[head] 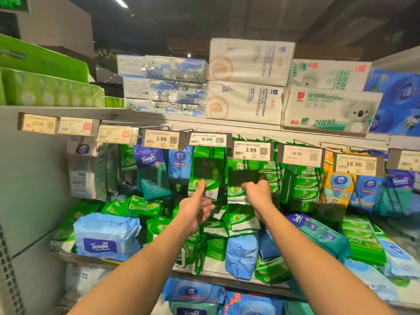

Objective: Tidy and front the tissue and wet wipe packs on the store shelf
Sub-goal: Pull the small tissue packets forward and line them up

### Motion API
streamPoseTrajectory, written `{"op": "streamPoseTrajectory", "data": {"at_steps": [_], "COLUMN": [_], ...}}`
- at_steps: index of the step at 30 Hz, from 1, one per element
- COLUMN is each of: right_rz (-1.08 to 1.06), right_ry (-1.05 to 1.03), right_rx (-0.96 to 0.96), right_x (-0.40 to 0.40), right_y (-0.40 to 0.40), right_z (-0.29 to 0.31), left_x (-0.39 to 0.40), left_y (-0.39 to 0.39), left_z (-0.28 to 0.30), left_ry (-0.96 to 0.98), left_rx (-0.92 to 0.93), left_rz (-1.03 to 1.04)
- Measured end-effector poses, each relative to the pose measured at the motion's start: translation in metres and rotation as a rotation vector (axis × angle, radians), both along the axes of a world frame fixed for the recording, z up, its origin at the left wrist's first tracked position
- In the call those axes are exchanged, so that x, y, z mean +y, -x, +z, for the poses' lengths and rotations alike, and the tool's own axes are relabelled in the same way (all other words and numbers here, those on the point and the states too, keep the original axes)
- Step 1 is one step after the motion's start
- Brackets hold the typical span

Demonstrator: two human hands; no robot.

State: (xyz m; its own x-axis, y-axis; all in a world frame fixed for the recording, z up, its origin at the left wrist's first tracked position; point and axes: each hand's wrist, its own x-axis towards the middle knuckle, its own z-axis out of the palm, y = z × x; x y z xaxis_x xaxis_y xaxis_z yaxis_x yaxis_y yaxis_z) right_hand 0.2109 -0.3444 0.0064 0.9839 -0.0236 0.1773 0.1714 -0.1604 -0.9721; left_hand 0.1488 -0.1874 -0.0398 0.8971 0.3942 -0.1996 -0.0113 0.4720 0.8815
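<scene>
The left hand [196, 206], fingers straight, touches one hanging green wipe pack [205, 172] while the right hand [256, 189] pinches the neighbouring green pack [242, 178], so the hanging row is being squared, and next both packs probably need pulling forward on their hooks.

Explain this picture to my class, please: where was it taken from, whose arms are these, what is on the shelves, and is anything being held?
The one picture comes from a camera worn on a person's head, looking forward and down, so both bare arms are the wearer's own. No machine is involved.

The left hand is open, a straight fingertip touching a hanging green plastic wipe pack. The right hand is curled round the neighbouring hanging green wipe pack under the white 3.99 price tag.

Below, a pale blue Tempo wipe pack lies among loose green packs. On the grey metal top shelf stand white paper tissue bundles.
</scene>
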Motion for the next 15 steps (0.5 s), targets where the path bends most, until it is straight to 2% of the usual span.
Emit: {"op": "streamPoseTrajectory", "data": {"at_steps": [3, 6, 15], "right_rz": [-0.053, -0.096, -0.149], "right_ry": [0.021, 0.055, 0.102], "right_rx": [0.018, -0.046, -0.05], "right_x": [0.005, 0.01, 0.016], "right_y": [-0.01, -0.027, -0.052], "right_z": [-0.002, -0.004, -0.003], "left_x": [0.002, 0.003, 0.01], "left_y": [-0.009, -0.02, -0.054], "left_z": [-0.001, 0.0, 0.009], "left_ry": [0.023, 0.064, 0.098], "left_rx": [-0.014, -0.013, 0.04], "left_rz": [0.051, 0.097, 0.127]}}
